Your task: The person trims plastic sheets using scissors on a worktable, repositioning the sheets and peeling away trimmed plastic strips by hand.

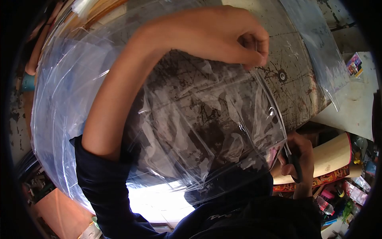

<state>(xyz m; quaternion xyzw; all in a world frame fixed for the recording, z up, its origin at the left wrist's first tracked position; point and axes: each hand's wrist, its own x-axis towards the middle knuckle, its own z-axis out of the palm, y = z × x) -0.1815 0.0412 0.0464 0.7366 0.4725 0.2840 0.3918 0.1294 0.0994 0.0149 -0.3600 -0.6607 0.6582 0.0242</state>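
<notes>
A clear plastic sheet [191, 119], creased and shiny, lies over a worn, scratched table [294, 71]. Its right edge curves down from my left hand [250, 47], which pinches it between thumb and fingers near the top. At the lower right my right hand [296, 159] is wrapped round the dark handles of scissors [293, 165], against the sheet's lower right corner. The scissor blades are hard to make out there. More bluish clear plastic [67, 99] bulges out at the left, beyond my left forearm.
Another clear plastic strip [324, 51] hangs over the table's right edge. A cream roll [332, 155] lies beyond my right hand, above a patterned red cloth [334, 177]. Mixed clutter [350, 199] fills the lower right. An orange-brown panel [61, 215] is at the lower left.
</notes>
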